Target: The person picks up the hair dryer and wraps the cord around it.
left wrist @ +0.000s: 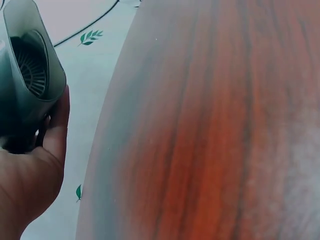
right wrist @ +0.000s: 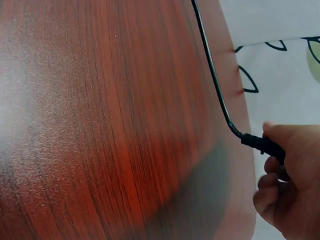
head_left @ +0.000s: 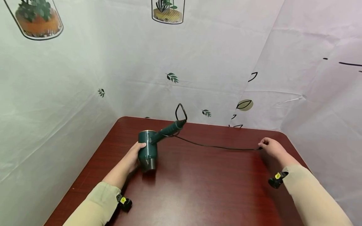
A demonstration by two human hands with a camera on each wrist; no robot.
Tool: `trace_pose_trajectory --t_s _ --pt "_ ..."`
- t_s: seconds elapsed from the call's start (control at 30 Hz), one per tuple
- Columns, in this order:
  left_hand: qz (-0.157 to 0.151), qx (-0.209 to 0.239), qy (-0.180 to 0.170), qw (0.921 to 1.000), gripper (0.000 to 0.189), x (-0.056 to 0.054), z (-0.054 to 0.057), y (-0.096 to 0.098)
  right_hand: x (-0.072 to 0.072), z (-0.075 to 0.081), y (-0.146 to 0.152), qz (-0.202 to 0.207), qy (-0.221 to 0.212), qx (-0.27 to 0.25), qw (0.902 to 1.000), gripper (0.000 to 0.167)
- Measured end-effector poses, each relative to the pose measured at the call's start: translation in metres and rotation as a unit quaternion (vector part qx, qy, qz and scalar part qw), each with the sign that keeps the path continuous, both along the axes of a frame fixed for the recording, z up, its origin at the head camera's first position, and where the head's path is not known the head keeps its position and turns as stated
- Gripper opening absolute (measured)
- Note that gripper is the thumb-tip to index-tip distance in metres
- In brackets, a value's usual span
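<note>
A dark green hair dryer (head_left: pixel 147 147) is held above the left part of the table by my left hand (head_left: pixel 134 157), which grips its barrel from the left side. Its nozzle points toward me, and the handle slants up to the right. In the left wrist view the dryer's nozzle (left wrist: pixel 37 70) shows its inner grille, with the hand (left wrist: pixel 37 175) below it. My right hand (head_left: pixel 272 148) pinches the plug end of the black cord (head_left: pixel 217 146), over the table's right side. The right wrist view shows the plug (right wrist: pixel 262 144) between thumb and curled fingers; its prongs are hidden.
The reddish-brown wooden table (head_left: pixel 203 188) has rounded far corners. White fabric walls (head_left: pixel 209 62) printed with leaves and potted plants stand close behind and on both sides. A loop of cord (head_left: pixel 181 110) rises from the handle's end. Small black wrist cameras sit at both cuffs.
</note>
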State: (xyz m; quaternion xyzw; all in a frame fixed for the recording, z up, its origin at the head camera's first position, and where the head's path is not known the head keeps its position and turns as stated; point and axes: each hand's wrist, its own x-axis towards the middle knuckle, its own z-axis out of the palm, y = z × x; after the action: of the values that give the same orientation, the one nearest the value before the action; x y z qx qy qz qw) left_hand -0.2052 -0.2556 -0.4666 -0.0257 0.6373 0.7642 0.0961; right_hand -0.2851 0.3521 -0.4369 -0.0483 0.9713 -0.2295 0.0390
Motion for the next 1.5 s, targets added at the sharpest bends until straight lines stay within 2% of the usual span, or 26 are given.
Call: trace_pose_trajectory --t_s 0.1,0.3,0.5,0.67,0.83,1.1,1.23,1.37,1.5 --pt "0.032 -0.004 -0.006 0.9995 0.060 -0.003 0.000 0.001 0.002 0.001 0.000 0.022 -0.016 -0.038 0.9989 0.018" --pt "0.078 -0.030 -0.021 0.9963 0.062 -0.009 0.000 0.002 0.012 0.008 0.001 0.066 -0.114 -0.122 0.9838 0.023" --pt "0.091 -0.072 -0.023 0.9930 0.069 -0.011 0.002 0.002 0.026 0.023 -0.004 0.101 -0.116 -0.120 0.9808 0.021" --pt "0.093 -0.105 -0.018 0.9900 0.071 -0.015 0.004 0.005 0.035 0.044 -0.013 0.147 -0.101 -0.098 0.9791 0.021" --pt "0.093 -0.123 -0.003 0.9880 0.074 -0.018 0.005 0.010 0.047 0.067 -0.037 0.186 -0.068 -0.077 0.9771 0.018" --pt "0.079 -0.135 -0.008 0.9877 0.081 -0.018 0.005 0.019 0.069 0.096 -0.087 0.253 -0.001 -0.081 0.9639 0.017" --pt "0.074 -0.136 -0.012 0.9879 0.084 -0.017 0.008 0.020 0.077 0.105 -0.106 0.289 0.030 -0.094 0.9523 0.016" --pt "0.075 -0.151 -0.012 0.9857 0.088 -0.017 0.009 0.021 0.084 0.112 -0.124 0.335 0.051 -0.122 0.9329 0.012" --pt "0.075 -0.175 -0.010 0.9817 0.091 -0.017 0.008 0.023 0.089 0.120 -0.145 0.367 0.047 -0.152 0.9165 0.010"
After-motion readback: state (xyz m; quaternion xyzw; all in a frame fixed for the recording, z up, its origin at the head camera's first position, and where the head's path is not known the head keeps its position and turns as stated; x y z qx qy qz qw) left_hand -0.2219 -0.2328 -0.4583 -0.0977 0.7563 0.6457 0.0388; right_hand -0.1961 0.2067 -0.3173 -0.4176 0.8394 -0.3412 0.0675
